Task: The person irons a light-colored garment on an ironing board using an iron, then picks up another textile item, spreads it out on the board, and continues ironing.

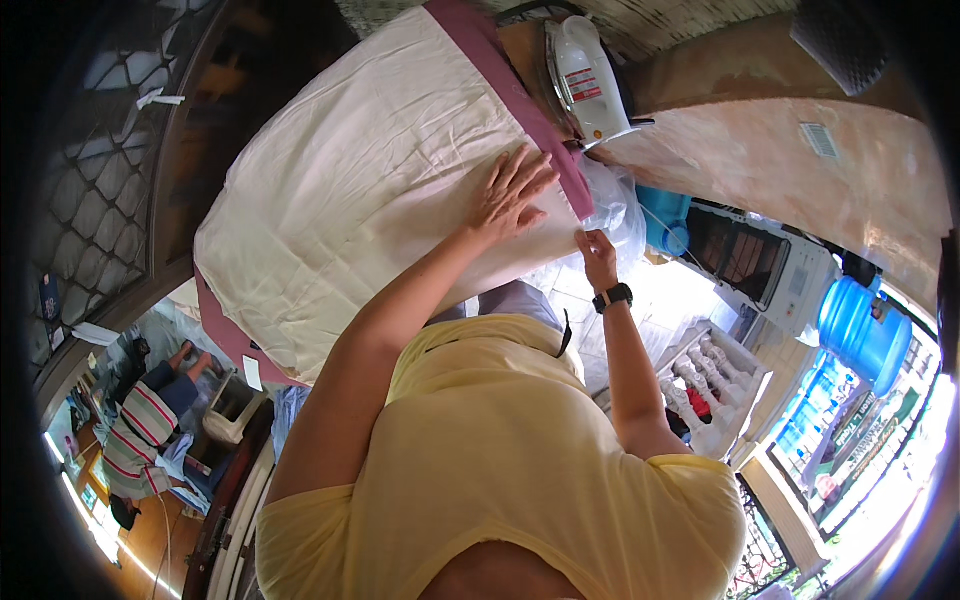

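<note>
A wide cream cloth [350, 170] with some wrinkles lies spread over a board, and a maroon fabric edge [480, 45] shows along its right side and lower left. My left hand [512, 200] rests flat on the cloth near that right edge, fingers spread. Lower down to the right, my right hand [599, 258], with a dark watch on its wrist, pinches the near right corner of the cloth between thumb and fingers. Just beyond the maroon strip, a white clothes iron [585, 80] sits on a brown rest.
Clear plastic [612, 205] hangs beside the board's right edge, near a blue container [664, 218]. A white crate [715, 380] with wrapped items stands at my right. Farther off are a blue water jug [865, 330] and, at left, another person in a striped shirt [145, 430].
</note>
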`<action>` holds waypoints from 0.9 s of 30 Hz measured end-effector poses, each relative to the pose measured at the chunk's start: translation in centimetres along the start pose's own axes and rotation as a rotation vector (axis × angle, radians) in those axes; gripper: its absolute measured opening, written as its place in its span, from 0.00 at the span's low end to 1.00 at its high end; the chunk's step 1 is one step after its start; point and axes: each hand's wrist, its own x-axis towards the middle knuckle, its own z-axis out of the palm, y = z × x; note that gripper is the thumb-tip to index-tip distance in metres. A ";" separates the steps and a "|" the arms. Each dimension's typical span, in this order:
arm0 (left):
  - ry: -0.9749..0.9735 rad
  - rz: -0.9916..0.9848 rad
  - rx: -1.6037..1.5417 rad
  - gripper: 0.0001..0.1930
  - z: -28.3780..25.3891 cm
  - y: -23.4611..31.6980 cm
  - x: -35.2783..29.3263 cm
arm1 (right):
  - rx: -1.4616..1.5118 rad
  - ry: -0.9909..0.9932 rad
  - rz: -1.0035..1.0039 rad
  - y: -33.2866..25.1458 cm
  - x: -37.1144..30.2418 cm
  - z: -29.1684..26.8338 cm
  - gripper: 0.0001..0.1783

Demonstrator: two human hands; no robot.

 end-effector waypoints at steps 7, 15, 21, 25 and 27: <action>0.005 -0.012 0.015 0.36 0.4 0.2 -0.3 | -0.620 0.455 -0.662 -20.8 8.7 0.8 0.20; 0.056 0.092 -0.172 0.26 -1.1 0.1 -0.8 | -0.671 0.128 -0.298 -25.5 24.4 3.2 0.55; 0.369 -0.195 -0.066 0.23 -5.4 -6.4 -1.4 | -0.679 -0.150 -0.159 -29.8 13.6 -0.2 0.44; 0.266 -0.150 0.094 0.22 -4.7 -9.2 1.7 | -0.684 0.062 -0.624 -22.9 3.1 1.2 0.30; 0.157 -0.191 0.222 0.25 -3.7 -9.4 2.1 | -0.703 0.060 -0.449 -18.8 0.3 2.5 0.31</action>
